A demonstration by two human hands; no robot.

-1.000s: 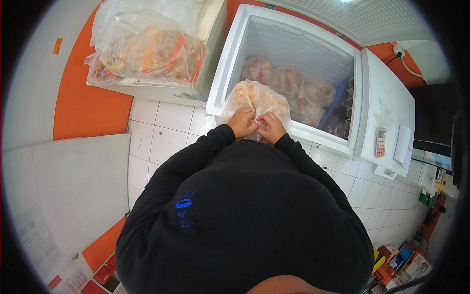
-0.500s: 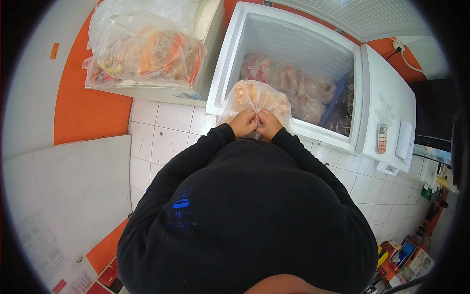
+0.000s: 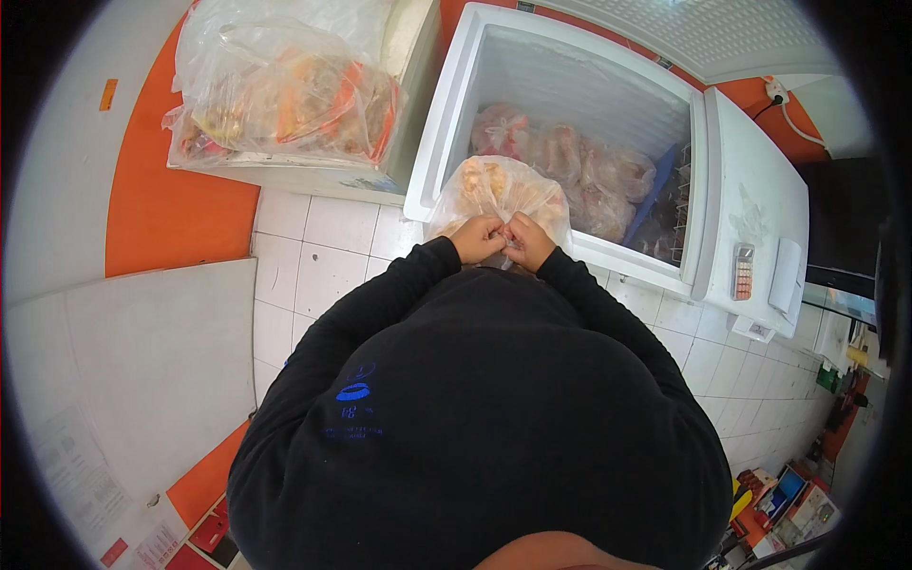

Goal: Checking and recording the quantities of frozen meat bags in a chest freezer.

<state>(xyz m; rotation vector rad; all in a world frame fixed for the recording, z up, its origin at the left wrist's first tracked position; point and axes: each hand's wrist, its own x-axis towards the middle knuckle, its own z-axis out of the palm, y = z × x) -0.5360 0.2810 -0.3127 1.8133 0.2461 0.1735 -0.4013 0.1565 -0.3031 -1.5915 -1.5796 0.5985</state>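
Note:
A clear plastic bag (image 3: 489, 185) filled with pale orange and whitish pieces rests against the near left rim of an open chest freezer (image 3: 446, 142). My left hand (image 3: 480, 238) and my right hand (image 3: 527, 241) meet at the bag's gathered neck, fingers pinched on the plastic. Both hands sit close together in front of my body, the fingertips nearly touching. Just beyond lie several bags of frozen meat (image 3: 570, 161) on the freezer's floor. The exact contents of the held bag are blurred by the plastic.
At the left, large plastic bags (image 3: 285, 95) lie on a white cabinet top (image 3: 380, 169). A freezer lid (image 3: 755, 199) section on the right carries a calculator (image 3: 743, 271). White tiles (image 3: 332, 275) cover the floor, and a white board (image 3: 161, 351) stands at the left.
My hands stay on the bag's neck, with the fingers shifted slightly apart and the bag's top a little more spread. The whole view has shifted slightly.

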